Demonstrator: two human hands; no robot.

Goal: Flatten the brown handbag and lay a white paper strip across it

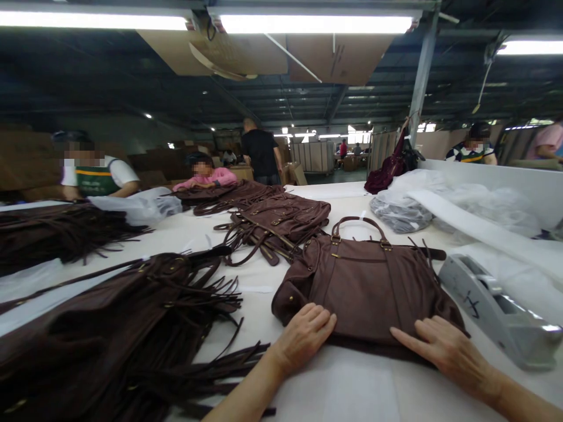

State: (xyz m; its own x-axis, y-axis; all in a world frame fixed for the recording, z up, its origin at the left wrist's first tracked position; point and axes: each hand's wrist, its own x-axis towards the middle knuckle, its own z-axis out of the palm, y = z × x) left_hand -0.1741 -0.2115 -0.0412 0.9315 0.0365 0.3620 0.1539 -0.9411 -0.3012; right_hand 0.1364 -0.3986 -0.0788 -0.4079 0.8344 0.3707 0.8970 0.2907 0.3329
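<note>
Brown leather handbag (363, 293) lies on the bench (343, 190) just beyond the left grip (302, 335) and right grip (449, 347), its long axis running crosswise; both touch its near edge, neither nearer, whether pinching or pressing I cannot tell.

On my right I see a grey device (495, 319) — beyond it, a maroon bag (387, 172); ahead, a pink-sleeved person (217, 176); overhead, lit tube lamps (316, 24).

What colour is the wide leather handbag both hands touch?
The handbag is dark brown, clearest in the head view.
</note>
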